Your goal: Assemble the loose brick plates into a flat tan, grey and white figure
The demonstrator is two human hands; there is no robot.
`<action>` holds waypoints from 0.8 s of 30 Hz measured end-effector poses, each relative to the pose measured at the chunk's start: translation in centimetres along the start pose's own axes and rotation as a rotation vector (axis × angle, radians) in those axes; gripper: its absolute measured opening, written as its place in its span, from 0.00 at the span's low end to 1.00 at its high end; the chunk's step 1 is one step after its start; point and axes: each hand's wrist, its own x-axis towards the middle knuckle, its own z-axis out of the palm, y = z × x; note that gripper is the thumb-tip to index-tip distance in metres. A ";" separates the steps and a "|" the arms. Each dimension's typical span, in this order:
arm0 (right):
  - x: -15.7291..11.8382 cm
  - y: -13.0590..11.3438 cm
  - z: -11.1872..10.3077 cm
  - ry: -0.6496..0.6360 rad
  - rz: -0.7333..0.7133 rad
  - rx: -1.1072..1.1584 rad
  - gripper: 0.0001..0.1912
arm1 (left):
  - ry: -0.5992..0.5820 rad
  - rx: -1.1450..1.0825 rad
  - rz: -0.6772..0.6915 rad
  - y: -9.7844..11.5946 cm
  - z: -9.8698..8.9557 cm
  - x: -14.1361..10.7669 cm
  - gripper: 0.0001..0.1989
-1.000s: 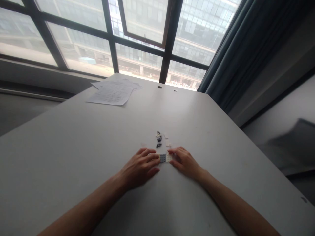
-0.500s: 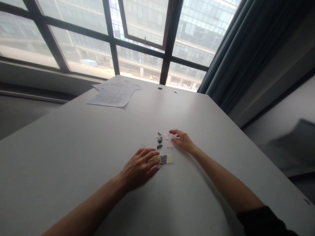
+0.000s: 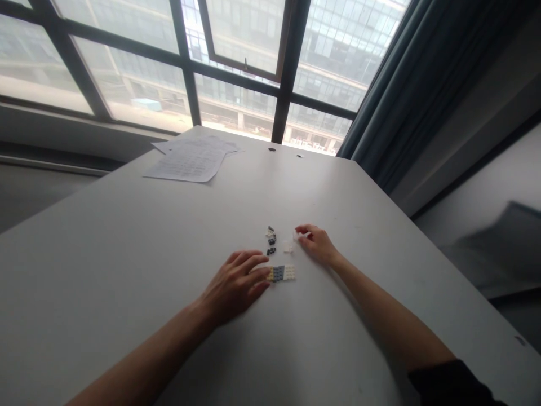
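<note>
Over the left part of a row of studded bricks lies my left hand (image 3: 239, 282), its fingers apart; the yellow bricks (image 3: 270, 274) are partly covered by it. Grey-blue bricks (image 3: 278, 274) and white bricks (image 3: 289, 273) show to the right of the fingers. My right hand (image 3: 315, 242) pinches a small white piece (image 3: 296, 235) between thumb and fingertips. Another pale piece (image 3: 288, 247) lies just left of that hand. Small dark pieces (image 3: 271, 241) and some light ones are in a loose column beyond the brick row.
Printed paper sheets (image 3: 186, 160) lie on the far left of the white table (image 3: 338, 194). Two small holes sit near its far edge. Beyond are a large window and a dark blue curtain (image 3: 393, 84) at the right.
My right hand has closed on the upper white piece, which has shifted right, away from the other pale piece. My left hand has moved little. The view has shifted slightly.
</note>
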 end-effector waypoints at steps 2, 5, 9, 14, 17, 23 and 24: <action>-1.5 0.1 -0.8 0.009 0.069 0.181 0.12 | 0.019 0.010 -0.048 -0.3 -0.1 0.5 0.07; -4.0 -0.2 -1.9 -0.006 0.207 0.501 0.14 | -0.020 0.043 -0.183 -0.8 -0.3 2.2 0.10; -6.8 -1.5 -2.5 -0.053 0.395 0.854 0.17 | -0.207 0.119 -0.237 -1.0 0.6 5.5 0.14; -8.4 -2.7 -2.3 -0.057 0.503 1.133 0.17 | -0.322 0.188 -0.249 -1.4 3.3 8.2 0.14; -8.6 -2.9 -2.1 -0.053 0.531 1.215 0.18 | -0.332 0.182 -0.253 -1.6 4.4 8.6 0.09; -8.6 -2.9 -2.0 -0.031 0.545 1.283 0.18 | -0.281 0.026 -0.279 -1.9 4.0 8.6 0.09; -8.5 -2.8 -2.0 -0.024 0.545 1.283 0.17 | -0.250 -0.122 -0.333 -2.1 3.7 8.5 0.11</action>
